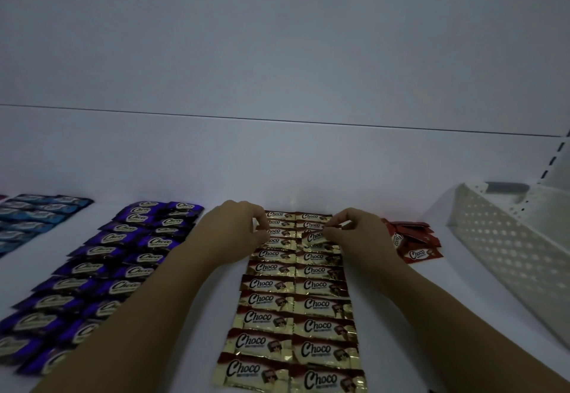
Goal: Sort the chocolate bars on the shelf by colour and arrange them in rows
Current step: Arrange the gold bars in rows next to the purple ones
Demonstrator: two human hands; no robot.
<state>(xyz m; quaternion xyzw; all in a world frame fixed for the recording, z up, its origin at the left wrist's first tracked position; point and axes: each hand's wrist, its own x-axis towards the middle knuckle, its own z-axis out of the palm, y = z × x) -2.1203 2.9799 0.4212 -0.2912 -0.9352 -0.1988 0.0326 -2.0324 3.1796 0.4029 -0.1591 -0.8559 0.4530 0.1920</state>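
Gold "Choco" bars (290, 309) lie in two neat columns down the middle of the white shelf (203, 315). My right hand (361, 235) pinches one tilted gold bar (313, 237) at its right end, in the right column near the back. My left hand (237, 229) has its fingers curled at the left edge of the left column's rear bars; whether it holds one is unclear. Purple bars (101, 272) fill two columns to the left. Blue bars (34, 217) lie at the far left. A loose pile of red bars (415, 241) sits right of the gold ones.
A white perforated divider or basket wall (505, 247) slants along the right side of the shelf. The shelf's white back panel (277, 152) rises just behind the rows. A slotted upright (555, 158) stands at the far right.
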